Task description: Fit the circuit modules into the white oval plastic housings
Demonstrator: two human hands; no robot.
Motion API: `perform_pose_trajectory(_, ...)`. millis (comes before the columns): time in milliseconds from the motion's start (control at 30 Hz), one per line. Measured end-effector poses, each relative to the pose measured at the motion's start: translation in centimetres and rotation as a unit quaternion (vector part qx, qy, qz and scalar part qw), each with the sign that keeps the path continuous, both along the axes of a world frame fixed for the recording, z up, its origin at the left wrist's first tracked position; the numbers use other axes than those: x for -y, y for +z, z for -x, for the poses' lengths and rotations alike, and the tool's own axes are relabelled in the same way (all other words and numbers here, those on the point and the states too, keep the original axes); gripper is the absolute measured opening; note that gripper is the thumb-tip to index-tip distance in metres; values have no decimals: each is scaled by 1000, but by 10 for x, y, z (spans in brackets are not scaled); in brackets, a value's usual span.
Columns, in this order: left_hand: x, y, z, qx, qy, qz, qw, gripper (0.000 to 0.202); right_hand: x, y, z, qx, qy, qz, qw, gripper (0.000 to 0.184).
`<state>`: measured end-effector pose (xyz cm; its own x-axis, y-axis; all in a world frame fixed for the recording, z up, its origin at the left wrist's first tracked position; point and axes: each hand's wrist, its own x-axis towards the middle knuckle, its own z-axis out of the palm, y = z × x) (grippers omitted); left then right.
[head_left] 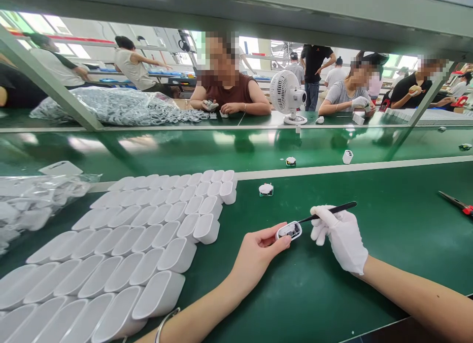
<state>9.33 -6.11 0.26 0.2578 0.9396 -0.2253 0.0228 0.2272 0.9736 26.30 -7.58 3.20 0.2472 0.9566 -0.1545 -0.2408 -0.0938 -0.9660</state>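
My bare left hand (260, 249) grips a small white oval plastic housing (289, 231) between thumb and fingers, its open side facing up. Dark and metallic parts show inside it. In a white glove, my right hand (342, 234) pinches black tweezers (334, 210), their tip at the housing's rim. Whether the tip touches a part inside I cannot tell. Beyond the left hand, a small circuit assembly with a white top (266, 189) lies on the green table (314, 293).
Rows of white plastic housings (148, 239) fill the left side, beside a clear bag of white parts (25, 205). Red-handled pliers (458, 203) lie far right. A second circuit assembly (291, 161) and a white housing (347, 156) sit farther back. Co-workers sit opposite, near a white fan (286, 94).
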Motion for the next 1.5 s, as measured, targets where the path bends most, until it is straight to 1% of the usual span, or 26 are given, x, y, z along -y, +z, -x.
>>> perform_pose_trajectory(200, 0, 2, 0, -6, -2, 0, 1000, 51, -2, -3, 3, 0, 22, -2, 1000, 31)
perform_pose_trajectory(333, 1, 2, 0, 0, 7, 5, 1000, 51, -3, -4, 3, 3, -4, -9, 1000, 31)
perform_pose_trajectory(500, 1, 1, 0, 3, 6, 10, 1000, 53, 0, -6, 6, 7, 25, -17, 1000, 32)
perform_pose_trajectory(567, 0, 0, 1, 6, 7, 10, 1000, 54, -1, -6, 4, 17, 16, -19, 1000, 31)
perform_pose_trajectory(633, -1, -2, 1, 12, 8, 11, 1000, 54, -6, -6, -4, 41, -4, -32, 999, 32)
perform_pose_trajectory(667, -1, -2, 1, 15, 7, 11, 1000, 54, -10, -5, -12, 73, -5, -30, 997, 32)
perform_pose_trajectory(700, -1, -3, 1, 16, 7, 9, 1000, 54, -15, -4, -21, 138, 7, -14, 990, 34)
perform_pose_trajectory(733, -1, -3, 1, 17, 6, 7, 1000, 54, -21, -3, -31, 227, 28, 15, 973, 36)
perform_pose_trajectory(767, -1, -3, 1, 16, 5, 2, 1000, 53, -26, -2, -41, 325, 50, 51, 943, 37)
perform_pose_trajectory(833, 0, -2, 1, 17, 3, -7, 1000, 53, -36, 1, -60, 486, 73, 112, 863, 36)
perform_pose_trajectory(867, 0, -2, 1, 19, 3, -11, 1000, 53, -40, 3, -67, 533, 68, 127, 834, 34)
perform_pose_trajectory(900, 1, -2, 0, 22, 2, -14, 1000, 52, -41, 4, -71, 557, 52, 134, 818, 30)
perform_pose_trajectory(967, 1, -2, 0, 32, 1, -17, 999, 52, -40, 7, -71, 597, 16, 93, 797, 22)
perform_pose_trajectory(1000, 1, -3, 0, 36, 1, -16, 999, 53, -36, 8, -66, 620, 12, 36, 783, 30)
perform_pose_trajectory(1033, 1, -4, -1, 39, 2, -16, 999, 55, -32, 8, -59, 636, 27, -44, 770, 45)
perform_pose_trajectory(1100, -1, -7, -1, 48, 5, -18, 999, 60, -25, 6, -42, 626, 121, -220, 738, 68)
perform_pose_trajectory(1133, -2, -8, -1, 52, 8, -22, 998, 64, -22, 3, -32, 599, 188, -280, 726, 70)
perform_pose_trajectory(1167, -3, -9, -1, 56, 9, -27, 998, 66, -22, 1, -24, 565, 251, -309, 723, 65)
perform_pose_trajectory(1233, -7, -9, 1, 56, 11, -44, 997, 68, -31, -1, -9, 501, 336, -308, 736, 40)
perform_pose_trajectory(1267, -10, -9, 3, 46, 15, -58, 997, 67, -40, -1, -4, 479, 353, -295, 748, 28)
perform_pose_trajectory(1300, -13, -7, 6, 20, 24, -79, 996, 65, -54, 1, -2, 469, 343, -282, 764, 19)
perform_pose_trajectory(1333, -16, -6, 9, -29, 37, -113, 992, 61, -70, 3, -1, 469, 313, -272, 780, 17)
perform_pose_trajectory(1367, -19, -4, 13, -104, 54, -160, 980, 54, -89, 6, -2, 478, 270, -265, 793, 19)
perform_pose_trajectory(1400, -22, -3, 16, -198, 74, -215, 953, 47, -109, 9, -4, 499, 188, -258, 806, 22)
perform_pose_trajectory(1433, -24, -2, 20, -302, 93, -268, 910, 41, -129, 12, -7, 509, 144, -253, 810, 24)
perform_pose_trajectory(1500, -29, -2, 25, -490, 124, -337, 795, 38, -164, 14, -15, 518, 99, -255, 810, 28)
